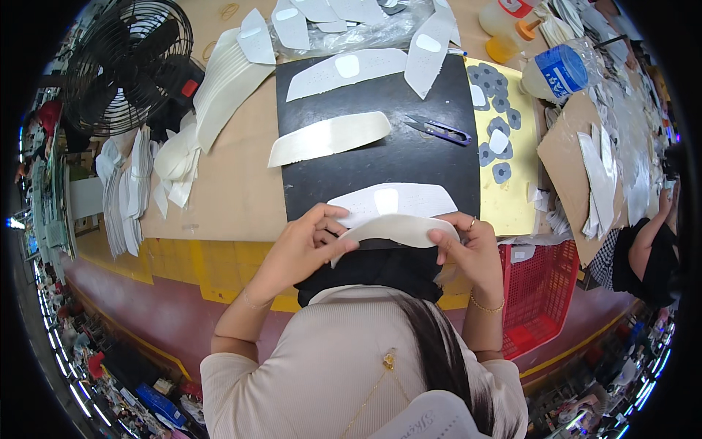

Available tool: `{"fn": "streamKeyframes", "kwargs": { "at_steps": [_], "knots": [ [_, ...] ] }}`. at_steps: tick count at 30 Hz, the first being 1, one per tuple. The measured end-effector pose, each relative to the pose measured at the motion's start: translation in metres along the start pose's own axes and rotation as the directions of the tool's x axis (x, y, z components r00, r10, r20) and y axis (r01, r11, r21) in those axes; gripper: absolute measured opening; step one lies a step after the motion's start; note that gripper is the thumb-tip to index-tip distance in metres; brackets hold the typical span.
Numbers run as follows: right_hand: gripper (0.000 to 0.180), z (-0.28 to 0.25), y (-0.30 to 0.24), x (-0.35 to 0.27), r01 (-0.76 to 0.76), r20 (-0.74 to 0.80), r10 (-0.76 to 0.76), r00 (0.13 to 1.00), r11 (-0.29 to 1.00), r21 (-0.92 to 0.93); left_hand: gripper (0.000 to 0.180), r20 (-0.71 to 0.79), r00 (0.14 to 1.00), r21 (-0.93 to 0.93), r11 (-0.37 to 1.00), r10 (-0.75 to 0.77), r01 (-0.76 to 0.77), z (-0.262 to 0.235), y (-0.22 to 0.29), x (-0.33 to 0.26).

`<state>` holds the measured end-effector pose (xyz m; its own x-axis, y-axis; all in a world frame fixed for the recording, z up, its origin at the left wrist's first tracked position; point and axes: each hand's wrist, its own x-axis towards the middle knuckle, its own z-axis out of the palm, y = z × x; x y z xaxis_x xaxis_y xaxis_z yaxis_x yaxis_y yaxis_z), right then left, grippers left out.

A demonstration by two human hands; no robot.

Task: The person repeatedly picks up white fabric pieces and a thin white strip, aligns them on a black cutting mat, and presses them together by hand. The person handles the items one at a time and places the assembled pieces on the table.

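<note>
Both hands are up at the near edge of the black mat [380,157], sharing one curved white strip [395,228]. The left hand [303,245] pinches the strip's left end, thumb on top and fingers curled under it. The right hand [468,249] grips the other end, thumb pressed on the upper face, fingers wrapped behind, a ring showing on one finger. The strip arches between them, bowed upward, lifted just off the mat.

Right behind the strip, just beyond the fingertips, a flat white piece [395,199] with a pale patch lies on the mat, partly hidden by the strip. Farther out from the hands sits another long white piece [329,137], and beyond that a third [344,71] at the mat's far edge. Past the right hand, well away, purple snips [439,130] lie on the mat. To the right of them, a yellow sheet [512,197] carries grey flower-shaped cutouts [499,110].

Below the right hand, a red basket [534,293] hangs at the table's side. Far off beyond the left hand, stacks of white pieces [227,80] and a black fan [124,62]. Another person's arm [647,241] shows at the right rim.
</note>
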<state>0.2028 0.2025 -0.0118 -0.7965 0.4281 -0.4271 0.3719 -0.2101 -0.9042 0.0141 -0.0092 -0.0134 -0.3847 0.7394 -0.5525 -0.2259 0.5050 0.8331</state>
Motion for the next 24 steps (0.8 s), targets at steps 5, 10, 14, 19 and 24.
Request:
{"fn": "streamKeyframes", "kwargs": {
  "at_steps": [5, 10, 14, 19, 24],
  "knots": [
    [0.023, -0.006, 0.004, 0.012, 0.024, -0.044, -0.028, 0.999, 0.997, -0.077, 0.024, -0.095, 0.994, -0.109, 0.994, -0.044, 0.033, -0.008, -0.01, 0.003],
    [0.02, -0.01, -0.001, 0.023, -0.075, -0.197, 0.024, 0.98, 0.964, -0.256, 0.026, -0.259, 0.966, -0.125, 0.991, 0.007, -0.041, -0.001, -0.005, 0.006],
    [0.02, -0.01, 0.0, 0.032, -0.069, -0.277, -0.054, 0.959, 0.906, -0.417, 0.027, -0.334, 0.94, 0.025, 0.998, 0.067, -0.063, 0.001, -0.01, 0.011],
    [0.021, -0.009, 0.005, 0.035, 0.0, -0.281, -0.173, 0.944, 0.852, -0.524, 0.031, -0.373, 0.919, 0.147, 0.986, 0.127, -0.077, 0.005, -0.012, 0.014],
    [0.02, -0.008, 0.004, 0.035, -0.016, -0.289, -0.166, 0.943, 0.843, -0.537, 0.036, -0.383, 0.91, 0.22, 0.973, 0.157, -0.076, 0.008, -0.012, 0.013]
  ]
}}
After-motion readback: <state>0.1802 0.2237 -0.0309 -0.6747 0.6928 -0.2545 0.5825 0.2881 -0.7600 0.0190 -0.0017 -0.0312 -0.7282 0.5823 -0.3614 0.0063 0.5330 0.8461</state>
